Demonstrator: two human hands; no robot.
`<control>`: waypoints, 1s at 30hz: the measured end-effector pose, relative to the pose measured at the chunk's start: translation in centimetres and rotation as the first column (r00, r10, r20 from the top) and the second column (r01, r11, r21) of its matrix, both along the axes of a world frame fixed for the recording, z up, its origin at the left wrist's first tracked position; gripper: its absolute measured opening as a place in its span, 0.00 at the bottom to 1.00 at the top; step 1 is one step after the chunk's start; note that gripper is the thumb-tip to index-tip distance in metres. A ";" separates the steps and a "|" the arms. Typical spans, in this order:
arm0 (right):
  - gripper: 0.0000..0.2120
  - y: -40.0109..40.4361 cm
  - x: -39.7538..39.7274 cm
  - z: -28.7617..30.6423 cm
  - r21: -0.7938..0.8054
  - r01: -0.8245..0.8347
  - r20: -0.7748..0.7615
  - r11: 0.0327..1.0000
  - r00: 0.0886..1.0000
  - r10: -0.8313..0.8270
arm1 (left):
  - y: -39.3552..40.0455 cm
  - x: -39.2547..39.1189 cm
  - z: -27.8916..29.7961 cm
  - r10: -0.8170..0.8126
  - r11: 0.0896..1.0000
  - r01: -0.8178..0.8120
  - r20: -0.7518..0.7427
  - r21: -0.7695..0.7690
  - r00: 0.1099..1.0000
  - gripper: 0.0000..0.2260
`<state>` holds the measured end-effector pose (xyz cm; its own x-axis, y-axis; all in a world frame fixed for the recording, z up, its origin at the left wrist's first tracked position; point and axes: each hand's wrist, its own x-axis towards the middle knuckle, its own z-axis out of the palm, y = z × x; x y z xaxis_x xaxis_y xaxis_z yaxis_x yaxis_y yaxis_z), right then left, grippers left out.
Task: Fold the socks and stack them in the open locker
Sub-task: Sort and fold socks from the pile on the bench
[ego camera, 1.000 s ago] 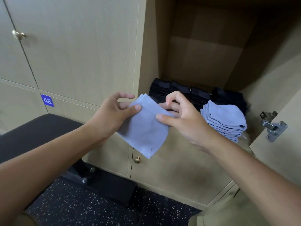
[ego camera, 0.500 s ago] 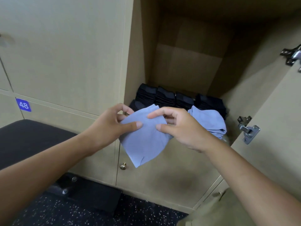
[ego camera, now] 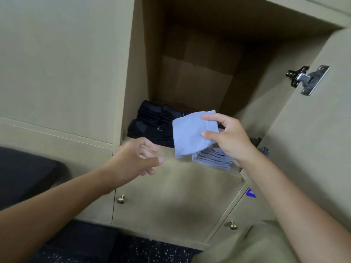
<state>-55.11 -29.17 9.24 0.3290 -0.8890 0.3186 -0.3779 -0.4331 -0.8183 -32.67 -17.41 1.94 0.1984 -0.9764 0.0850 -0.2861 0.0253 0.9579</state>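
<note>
My right hand point(ego camera: 228, 137) pinches a folded light blue sock point(ego camera: 191, 133) by its right edge and holds it at the mouth of the open locker point(ego camera: 201, 78). Below the sock, a stack of folded light blue socks point(ego camera: 213, 158) lies at the front right of the locker floor, partly hidden by my hand. Rows of folded black socks point(ego camera: 152, 123) fill the left and back of the floor. My left hand point(ego camera: 135, 158) hovers empty below and left of the sock, fingers loosely spread, in front of the locker's lower edge.
The open locker door point(ego camera: 311, 130) stands at the right with metal hinges point(ego camera: 307, 78). Closed locker doors with brass knobs point(ego camera: 121, 199) lie to the left and below. A black bench point(ego camera: 24, 173) sits at the left over a speckled dark floor point(ego camera: 133, 251).
My left hand has let go of the blue sock and dropped down-left. My right hand alone has carried the sock right and up toward the blue stack. The view has tilted upward.
</note>
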 end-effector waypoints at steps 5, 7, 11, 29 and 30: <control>0.19 -3.0 -1.9 0.8 0.068 0.127 0.144 0.990 0.980 -0.136 | -0.2 -0.5 -0.5 -0.045 0.999 0.045 0.110 0.008 0.993 0.10; 0.17 -3.8 -2.5 1.1 0.098 0.149 0.181 0.984 0.970 -0.165 | -0.3 -0.5 -0.8 -0.064 0.998 0.062 0.132 0.019 0.989 0.10; 0.19 -5.0 -3.2 1.3 0.205 0.179 0.282 0.962 0.931 -0.233 | -0.4 -0.7 -0.8 -0.088 0.996 0.084 0.164 0.032 0.982 0.11; 0.16 -7.9 -4.6 -1.3 0.217 0.323 -0.022 0.921 0.945 -0.326 | -0.7 -0.1 -1.0 -0.126 0.992 0.117 0.248 0.051 0.961 0.08; 0.16 -7.9 -4.5 -1.5 0.186 0.337 -0.064 0.923 0.941 -0.331 | -0.7 0.0 -1.1 -0.128 0.992 0.118 0.251 0.054 0.959 0.09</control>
